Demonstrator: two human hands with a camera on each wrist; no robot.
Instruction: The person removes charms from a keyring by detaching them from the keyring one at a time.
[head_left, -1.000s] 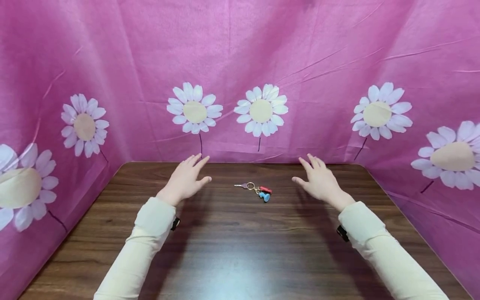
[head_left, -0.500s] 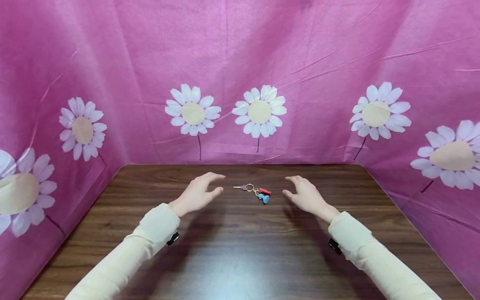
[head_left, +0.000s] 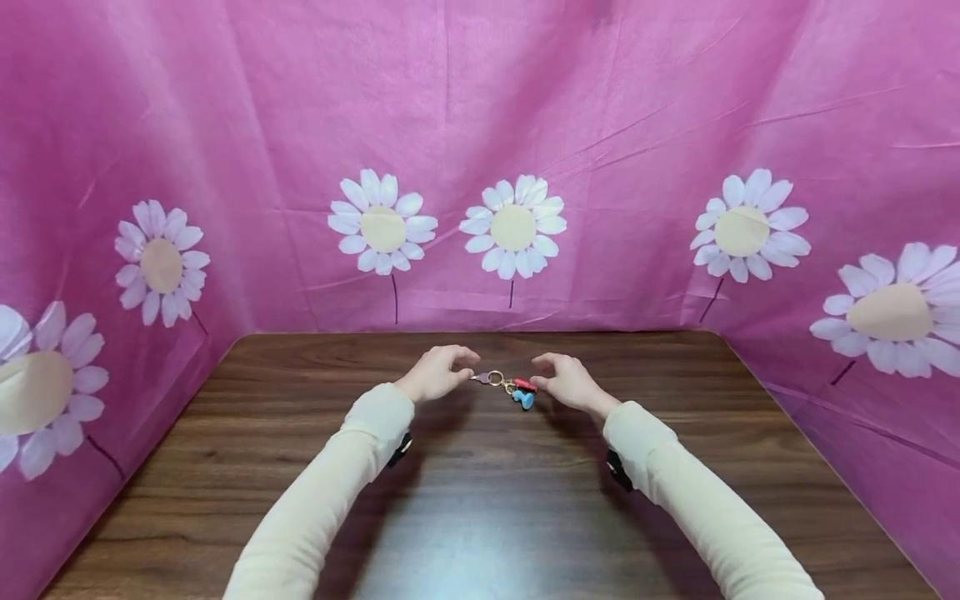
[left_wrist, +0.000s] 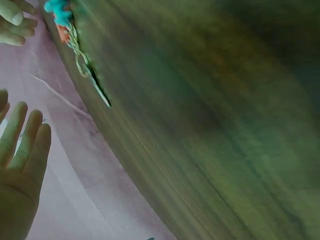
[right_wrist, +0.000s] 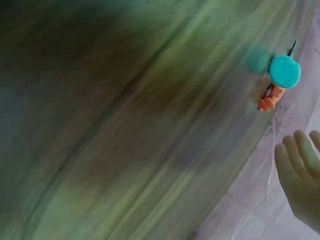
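Note:
On the brown wooden table a key with a purple head lies joined by a gold ring to a red charm and a blue charm. My left hand hovers at the key's end, its thumb overlapping the key tip in the head view. In the left wrist view that hand's fingers are extended, apart from the key. My right hand is just right of the charms, fingers gently bent. The right wrist view shows it apart from the round blue end, holding nothing.
Pink cloth printed with white daisies surrounds the table at the back and both sides. The table's back edge runs close behind both hands. A dark wrist device shows under each pale sleeve.
Both hands have come inward and lower, from wide apart with spread fingers to either side of the key and charms. The keychain lies in the same place on the table.

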